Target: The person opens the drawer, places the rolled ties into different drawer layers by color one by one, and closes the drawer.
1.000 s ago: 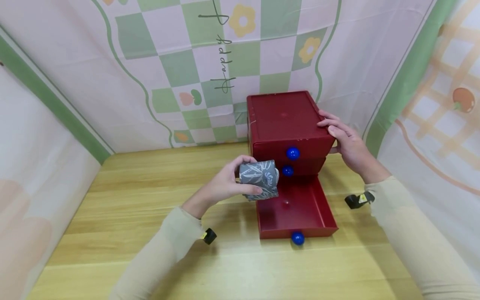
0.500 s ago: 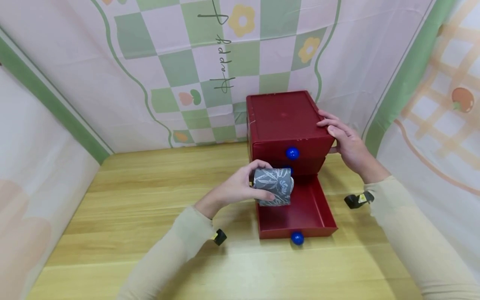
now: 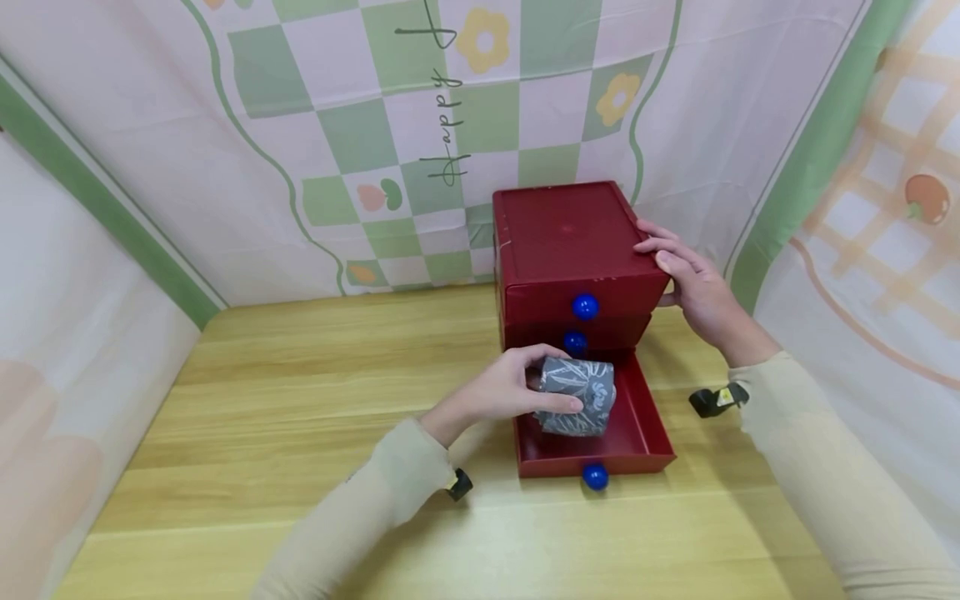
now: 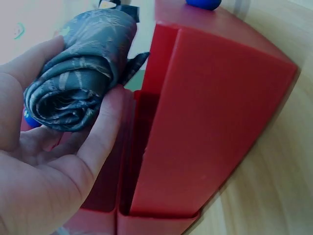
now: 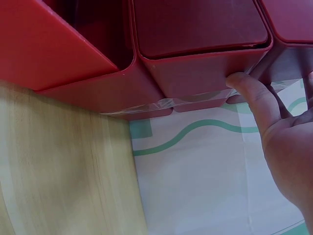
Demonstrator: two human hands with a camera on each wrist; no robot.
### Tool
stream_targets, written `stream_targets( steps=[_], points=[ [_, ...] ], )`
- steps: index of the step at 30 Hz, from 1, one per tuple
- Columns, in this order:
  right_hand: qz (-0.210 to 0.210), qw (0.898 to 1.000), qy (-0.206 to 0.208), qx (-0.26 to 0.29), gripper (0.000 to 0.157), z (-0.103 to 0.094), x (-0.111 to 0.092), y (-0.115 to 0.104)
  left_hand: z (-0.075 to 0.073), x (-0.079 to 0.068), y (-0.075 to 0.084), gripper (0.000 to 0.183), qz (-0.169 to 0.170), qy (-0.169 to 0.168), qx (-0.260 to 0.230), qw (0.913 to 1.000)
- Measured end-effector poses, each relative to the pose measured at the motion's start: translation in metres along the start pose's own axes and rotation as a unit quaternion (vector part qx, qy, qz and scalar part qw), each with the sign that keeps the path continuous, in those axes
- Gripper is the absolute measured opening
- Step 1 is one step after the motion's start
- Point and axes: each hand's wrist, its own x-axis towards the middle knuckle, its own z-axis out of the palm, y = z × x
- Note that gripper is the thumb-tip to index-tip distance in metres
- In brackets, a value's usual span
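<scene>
My left hand (image 3: 510,389) holds a rolled-up grey cloth (image 3: 583,398) with a pale leaf-like pattern, thumb on the near side. The roll is over the pulled-out bottom drawer (image 3: 551,468) of a red drawer unit (image 3: 562,233); whether it touches the drawer floor I cannot tell. In the left wrist view, the spiral end of the cloth (image 4: 68,100) faces the camera between thumb and fingers. My right hand (image 3: 697,292) rests on the unit's upper right edge, fingertips on top. In the right wrist view, the thumb of this hand (image 5: 288,142) presses the unit's side.
Two upper drawers are pushed in, with blue ball knobs (image 3: 586,307) on their fronts. Another blue knob (image 3: 596,477) is on the open drawer. The unit stands on a wooden table (image 3: 300,400) before a patterned curtain (image 3: 420,125). Clear tape (image 5: 166,103) runs along its side.
My left hand has carried the rolled cloth right and toward me, from the drawer's left side to over it. The right hand and drawer unit have stayed put.
</scene>
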Motion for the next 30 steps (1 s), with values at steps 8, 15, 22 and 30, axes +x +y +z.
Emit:
stream_targets(
  steps=[8, 15, 22, 30],
  points=[
    [0.002, 1.0, 0.003, -0.004, 0.031, 0.0, 0.0, -0.001, 0.013, 0.007, -0.009, 0.061, -0.031, 0.008, 0.045, 0.9985],
    [0.003, 1.0, 0.003, -0.008, 0.031, 0.001, 0.0, -0.001, 0.022, 0.012, -0.011, 0.061, -0.049, 0.012, 0.064, 0.9966],
    [0.001, 1.0, 0.001, -0.005, 0.031, 0.002, 0.0, -0.002, 0.028, 0.018, -0.01, 0.063, -0.079, 0.0, 0.123, 0.9893],
    [0.0, 1.0, -0.001, 0.0, 0.031, 0.001, 0.0, -0.001, 0.03, 0.025, -0.009, 0.063, -0.103, 0.003, 0.149, 0.9834]
  ],
)
